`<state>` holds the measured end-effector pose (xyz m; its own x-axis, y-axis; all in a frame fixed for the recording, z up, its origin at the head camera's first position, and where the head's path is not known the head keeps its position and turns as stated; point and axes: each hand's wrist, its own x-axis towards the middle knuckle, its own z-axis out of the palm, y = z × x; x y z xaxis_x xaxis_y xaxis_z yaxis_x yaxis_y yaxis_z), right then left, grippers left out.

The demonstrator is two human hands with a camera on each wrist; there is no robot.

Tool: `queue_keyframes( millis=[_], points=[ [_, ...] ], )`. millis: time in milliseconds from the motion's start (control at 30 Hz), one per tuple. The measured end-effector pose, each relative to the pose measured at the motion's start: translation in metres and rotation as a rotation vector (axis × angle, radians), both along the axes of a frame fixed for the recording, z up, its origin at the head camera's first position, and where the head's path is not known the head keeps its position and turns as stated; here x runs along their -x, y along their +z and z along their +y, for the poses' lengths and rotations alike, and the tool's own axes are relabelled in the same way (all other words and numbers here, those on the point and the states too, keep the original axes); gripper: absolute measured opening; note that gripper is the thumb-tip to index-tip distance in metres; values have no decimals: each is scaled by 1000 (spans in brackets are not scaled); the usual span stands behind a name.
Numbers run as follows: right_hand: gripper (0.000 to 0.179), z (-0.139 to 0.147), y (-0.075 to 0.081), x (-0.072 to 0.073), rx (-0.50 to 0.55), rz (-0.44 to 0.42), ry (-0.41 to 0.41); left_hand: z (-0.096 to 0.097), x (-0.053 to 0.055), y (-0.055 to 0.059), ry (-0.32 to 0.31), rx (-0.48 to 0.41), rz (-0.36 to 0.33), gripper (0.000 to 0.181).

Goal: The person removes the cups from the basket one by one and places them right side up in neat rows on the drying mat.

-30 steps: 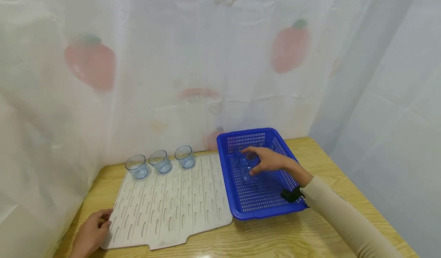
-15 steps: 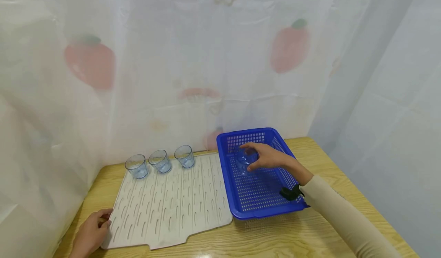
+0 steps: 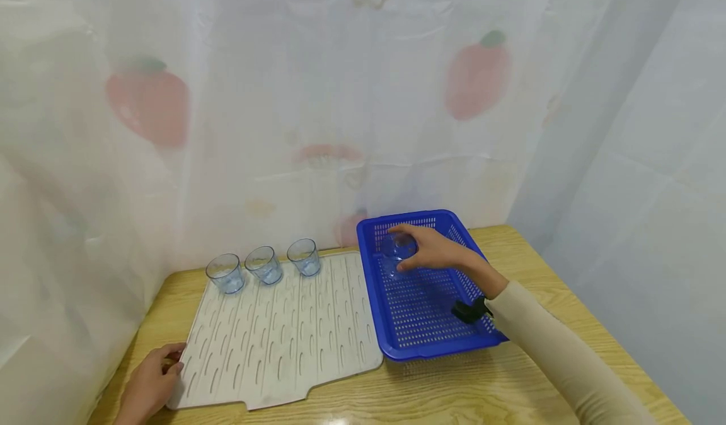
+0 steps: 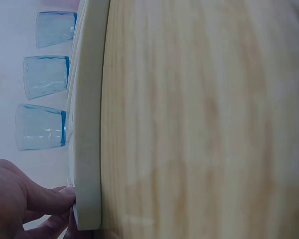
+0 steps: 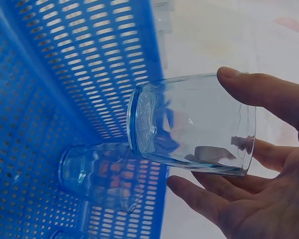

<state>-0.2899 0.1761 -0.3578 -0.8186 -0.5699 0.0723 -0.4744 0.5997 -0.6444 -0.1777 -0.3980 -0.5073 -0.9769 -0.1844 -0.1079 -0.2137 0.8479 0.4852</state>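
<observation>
My right hand (image 3: 428, 248) holds a clear bluish drinking glass (image 5: 189, 124), thumb on one side of its rim and fingers on the other. In the right wrist view its base points toward the blue basket (image 5: 99, 59). Behind it, another glass (image 5: 102, 174) lies lower in the basket, with part of a further one at the bottom edge. At the left, my left hand (image 3: 150, 384) grips the near left edge of a white grooved draining board (image 3: 278, 337); its thumb tip meets the edge in the left wrist view.
Three similar glasses stand in a row along the board's back edge: a left one (image 3: 225, 275), a middle one (image 3: 264, 266) and a right one (image 3: 304, 258). The board and basket sit side by side on a wooden table (image 3: 351, 406). A strawberry-print curtain (image 3: 317, 97) hangs behind.
My right hand has lifted the glass and moved it slightly left and toward the back of the basket. The left hand and the three standing glasses have stayed in place.
</observation>
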Motion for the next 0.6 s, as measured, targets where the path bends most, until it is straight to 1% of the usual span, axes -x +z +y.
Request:
queue_keyframes(
  millis=[133, 267, 400, 600],
  points=[
    [81, -7, 6, 1, -9, 10, -2, 1, 0, 1, 3, 1, 3, 43],
    [80, -14, 15, 0, -8, 15, -11, 1, -1, 1, 12, -9, -9, 44],
    [82, -22, 21, 0, -3, 5, -15, 1, 0, 0, 17, -15, -15, 44],
    [83, -38, 24, 3, 1, 10, 7, -1, 0, -1, 11, -12, -8, 44]
  ],
)
